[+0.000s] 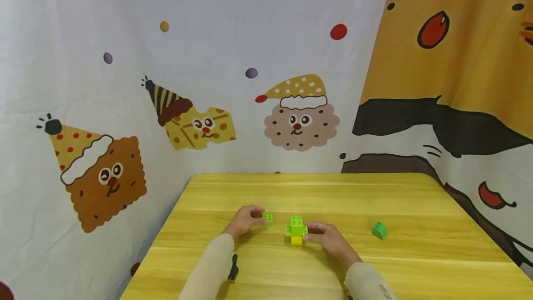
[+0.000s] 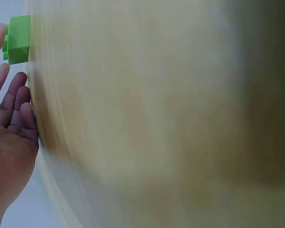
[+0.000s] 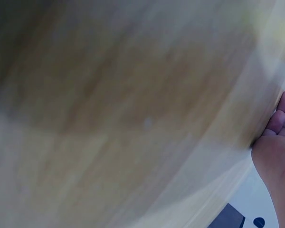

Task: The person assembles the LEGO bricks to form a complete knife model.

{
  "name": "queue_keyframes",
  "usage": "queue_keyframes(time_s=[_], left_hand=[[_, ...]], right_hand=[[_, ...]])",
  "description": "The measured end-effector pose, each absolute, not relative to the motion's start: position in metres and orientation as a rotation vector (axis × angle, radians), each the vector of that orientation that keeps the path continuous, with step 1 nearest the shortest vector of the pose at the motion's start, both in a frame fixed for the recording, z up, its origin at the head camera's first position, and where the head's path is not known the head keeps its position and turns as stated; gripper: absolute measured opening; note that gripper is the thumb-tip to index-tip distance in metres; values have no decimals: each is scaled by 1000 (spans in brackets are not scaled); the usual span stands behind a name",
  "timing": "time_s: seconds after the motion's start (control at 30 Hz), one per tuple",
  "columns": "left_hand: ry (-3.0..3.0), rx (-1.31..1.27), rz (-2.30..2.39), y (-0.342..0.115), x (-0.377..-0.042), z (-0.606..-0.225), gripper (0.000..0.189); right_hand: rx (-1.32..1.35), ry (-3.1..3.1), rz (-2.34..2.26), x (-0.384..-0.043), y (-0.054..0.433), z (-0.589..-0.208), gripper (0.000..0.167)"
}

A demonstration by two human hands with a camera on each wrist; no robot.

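A lime-green toy brick (image 1: 268,218) with studs lies on the table at the fingertips of my left hand (image 1: 244,221). In the left wrist view the left hand (image 2: 12,128) has its thumb and fingers loosely spread near the studded side of the green brick (image 2: 19,40), not closed round it. To the right stands a small build of lime-green bricks (image 1: 296,227) on a yellow brick (image 1: 296,240). My right hand (image 1: 330,239) pinches its right side between thumb and index finger. In the right wrist view only part of the right hand (image 3: 278,137) shows; the build is out of sight.
A darker green brick with a curved side (image 1: 379,230) lies farther right on the wooden table (image 1: 316,193). Behind the table hangs a white cloth (image 1: 233,36) printed with cartoon figures. A black strap (image 1: 233,267) is at the left sleeve.
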State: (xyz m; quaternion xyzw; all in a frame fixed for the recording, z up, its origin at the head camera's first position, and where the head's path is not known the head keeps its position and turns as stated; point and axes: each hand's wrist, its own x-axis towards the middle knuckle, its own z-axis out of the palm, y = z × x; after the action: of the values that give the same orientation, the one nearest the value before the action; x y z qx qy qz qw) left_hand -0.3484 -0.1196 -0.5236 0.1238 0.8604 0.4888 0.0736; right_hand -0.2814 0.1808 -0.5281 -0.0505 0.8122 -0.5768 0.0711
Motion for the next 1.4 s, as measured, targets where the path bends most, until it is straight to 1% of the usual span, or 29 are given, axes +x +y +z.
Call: queue_keyframes(time_s=[0.17, 0.4, 0.6, 0.83, 0.97, 1.2, 1.4], left_hand=[[2591, 379, 1466, -119, -346, -522, 43], [2617, 400, 1454, -118, -347, -522, 34], [2614, 390, 1465, -117, -349, -525, 30], [2637, 354, 1452, -117, -352, -527, 29], [2631, 344, 1460, -117, -352, -525, 31], [2579, 326, 1521, -118, -351, -518, 37], [2565, 341, 1585, -117, -351, -509, 35]], right_hand=[[-144, 2446, -1738, -281, 180, -527, 49], [-130, 2450, -1740, -280, 179, -528, 49], [-123, 2456, -1746, -280, 179, -530, 48], [-135, 2449, -1745, -281, 179, -530, 47], [-142, 2437, -1743, -281, 180, -530, 50], [-153, 2423, -1742, -279, 181, -528, 53], [-156, 2408, -1764, -279, 180, -527, 50]])
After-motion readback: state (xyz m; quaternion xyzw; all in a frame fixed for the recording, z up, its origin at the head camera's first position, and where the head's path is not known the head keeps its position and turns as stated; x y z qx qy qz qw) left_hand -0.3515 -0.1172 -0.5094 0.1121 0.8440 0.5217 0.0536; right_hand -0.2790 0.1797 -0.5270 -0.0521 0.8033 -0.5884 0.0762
